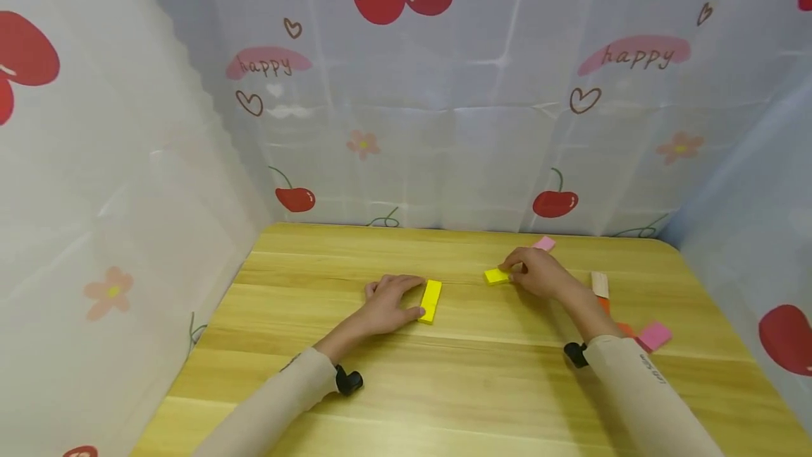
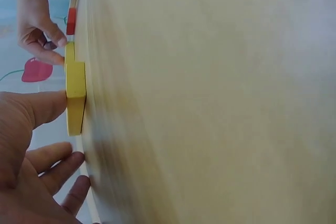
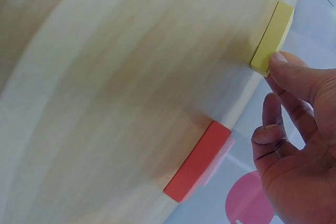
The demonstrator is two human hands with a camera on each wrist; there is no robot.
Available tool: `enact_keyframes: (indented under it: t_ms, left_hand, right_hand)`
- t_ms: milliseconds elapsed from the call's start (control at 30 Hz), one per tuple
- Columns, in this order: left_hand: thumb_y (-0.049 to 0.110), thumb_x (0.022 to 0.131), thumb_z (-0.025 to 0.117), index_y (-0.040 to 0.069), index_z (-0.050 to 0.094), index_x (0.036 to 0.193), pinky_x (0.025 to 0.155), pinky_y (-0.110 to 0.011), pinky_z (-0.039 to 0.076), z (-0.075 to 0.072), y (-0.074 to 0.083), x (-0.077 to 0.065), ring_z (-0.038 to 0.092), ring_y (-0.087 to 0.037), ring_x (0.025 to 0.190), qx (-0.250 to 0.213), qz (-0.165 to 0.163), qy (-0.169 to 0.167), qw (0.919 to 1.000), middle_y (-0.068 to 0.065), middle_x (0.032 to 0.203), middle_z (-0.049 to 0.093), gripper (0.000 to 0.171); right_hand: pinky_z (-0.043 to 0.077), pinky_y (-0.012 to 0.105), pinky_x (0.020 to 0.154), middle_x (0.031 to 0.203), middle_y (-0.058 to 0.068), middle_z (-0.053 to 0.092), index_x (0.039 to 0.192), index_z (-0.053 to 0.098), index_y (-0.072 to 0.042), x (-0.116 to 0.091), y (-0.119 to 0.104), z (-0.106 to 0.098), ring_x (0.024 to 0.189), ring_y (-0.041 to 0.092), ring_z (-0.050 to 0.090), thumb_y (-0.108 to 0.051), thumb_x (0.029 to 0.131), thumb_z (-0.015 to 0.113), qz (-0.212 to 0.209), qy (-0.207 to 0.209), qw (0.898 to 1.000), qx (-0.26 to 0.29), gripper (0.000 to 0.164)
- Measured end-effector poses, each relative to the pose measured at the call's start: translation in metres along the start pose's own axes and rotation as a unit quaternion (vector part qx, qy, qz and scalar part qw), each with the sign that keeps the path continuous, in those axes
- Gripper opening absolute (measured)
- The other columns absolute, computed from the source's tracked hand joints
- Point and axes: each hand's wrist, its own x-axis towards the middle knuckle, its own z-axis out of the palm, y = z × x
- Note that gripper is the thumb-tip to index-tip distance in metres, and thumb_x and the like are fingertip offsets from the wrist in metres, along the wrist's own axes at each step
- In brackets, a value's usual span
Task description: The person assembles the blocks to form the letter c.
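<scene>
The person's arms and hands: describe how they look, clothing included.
The left beige fabric sleeve shows a dark marking; the right beige fabric sleeve bears small dark lettering, too blurred to read. A small black device sits at the left cuff, a second black device at the right. The left hand and right hand are ungloved.

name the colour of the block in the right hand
Yellow; the block shows best in the right wrist view.
</scene>
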Motion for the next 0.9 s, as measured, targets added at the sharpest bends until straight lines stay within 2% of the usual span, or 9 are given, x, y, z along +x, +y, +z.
enact_keyframes:
  t_ms: [233, 333, 533, 767, 900]
  left_hand:
    - [0.031, 0.106, 0.064, 0.032, 0.050, 0.162, 0.105, -0.060, 0.018, 0.000, 0.001, 0.001, 0.039, -0.035, 0.150, 0.020, 0.043, -0.020, 0.9987, 0.000, 0.171, 0.046, 0.058]
    - [0.030, 0.107, 0.061, 0.032, 0.050, 0.162, 0.105, -0.060, 0.016, -0.001, 0.001, 0.001, 0.036, -0.035, 0.152, 0.025, 0.054, -0.035, 0.9976, -0.001, 0.175, 0.040, 0.056]
    - [0.047, 0.105, 0.067, 0.032, 0.050, 0.163, 0.107, -0.062, 0.016, -0.002, -0.001, 0.004, 0.037, -0.032, 0.152, 0.030, 0.071, -0.043, 0.9961, 0.000, 0.176, 0.039, 0.062]
    - [0.049, 0.103, 0.071, 0.031, 0.051, 0.162, 0.109, -0.063, 0.018, -0.004, 0.003, 0.005, 0.039, -0.030, 0.151, 0.048, 0.066, -0.049, 0.9955, 0.001, 0.175, 0.040, 0.065]
    - [0.049, 0.103, 0.071, 0.031, 0.051, 0.162, 0.110, -0.063, 0.020, -0.006, 0.005, 0.005, 0.041, -0.029, 0.150, 0.061, 0.065, -0.053, 0.9947, 0.001, 0.173, 0.042, 0.064]
  right_hand:
    - [0.055, 0.038, 0.081, 0.122, 0.021, 0.077, 0.118, 0.080, 0.000, 0.008, -0.004, 0.000, 0.090, 0.025, 0.066, 0.001, 0.095, 0.074, 0.000, -0.007, 1.000, -0.006, 0.023]
    - [0.055, 0.040, 0.084, 0.122, 0.021, 0.077, 0.119, 0.080, 0.000, 0.013, -0.009, 0.002, 0.092, 0.027, 0.067, 0.001, 0.096, 0.074, -0.006, -0.012, 1.000, -0.009, 0.024]
    - [0.057, 0.047, 0.089, 0.125, 0.020, 0.077, 0.119, 0.080, -0.001, 0.022, -0.015, 0.005, 0.098, 0.030, 0.069, 0.001, 0.096, 0.072, 0.006, -0.017, 1.000, -0.010, 0.025]
    - [0.057, 0.046, 0.091, 0.128, 0.016, 0.077, 0.122, 0.080, -0.005, 0.035, -0.018, 0.010, 0.101, 0.027, 0.069, -0.003, 0.096, 0.073, 0.017, -0.031, 0.999, -0.026, 0.027]
    - [0.058, 0.050, 0.095, 0.129, 0.016, 0.077, 0.123, 0.080, -0.006, 0.043, -0.020, 0.013, 0.107, 0.030, 0.070, -0.003, 0.097, 0.070, 0.021, -0.039, 0.999, -0.027, 0.028]
